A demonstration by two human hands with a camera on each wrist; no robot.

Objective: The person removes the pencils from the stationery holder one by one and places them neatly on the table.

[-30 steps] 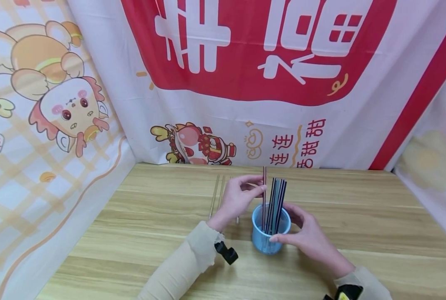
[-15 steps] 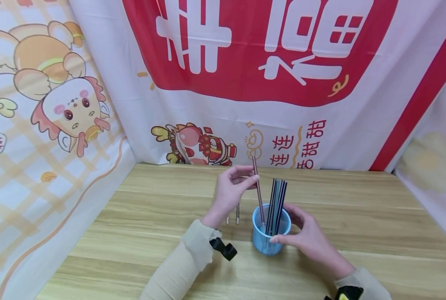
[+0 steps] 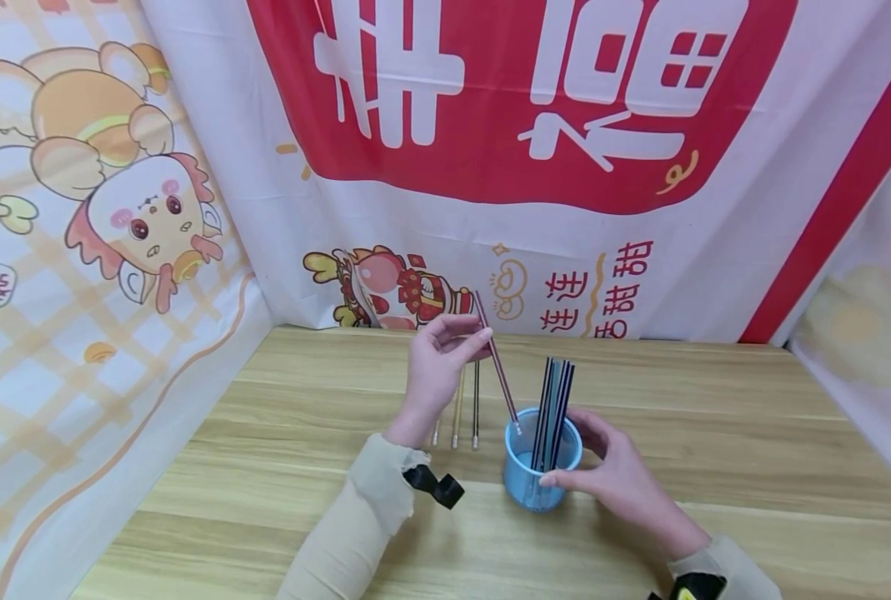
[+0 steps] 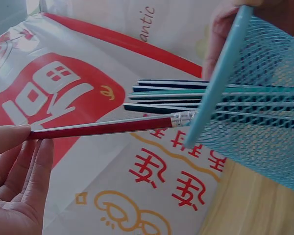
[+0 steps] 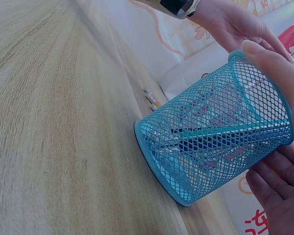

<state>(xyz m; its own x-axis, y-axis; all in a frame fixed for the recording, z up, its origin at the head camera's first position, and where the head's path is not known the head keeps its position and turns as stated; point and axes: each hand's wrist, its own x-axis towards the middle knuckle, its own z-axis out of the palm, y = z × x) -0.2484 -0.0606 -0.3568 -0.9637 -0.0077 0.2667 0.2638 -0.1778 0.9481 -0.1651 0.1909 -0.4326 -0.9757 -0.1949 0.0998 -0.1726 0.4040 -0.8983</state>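
Evidently, in the head view, the left grip (image 3: 433, 360) pinches a red pencil (image 3: 501, 373) leaning toward eleven o'clock above the blue cup (image 3: 522, 487), while loose pencils (image 3: 458, 417) lie at the cup's ten o'clock on the tabletop (image 3: 265, 467); unloading seems the step in hand. In the left wrist view, the eraser end (image 4: 182, 118) sits at the rim (image 4: 218, 76); the next move likely calls for clearing it. In the right wrist view, the right grip (image 5: 284, 122) wraps the cup.
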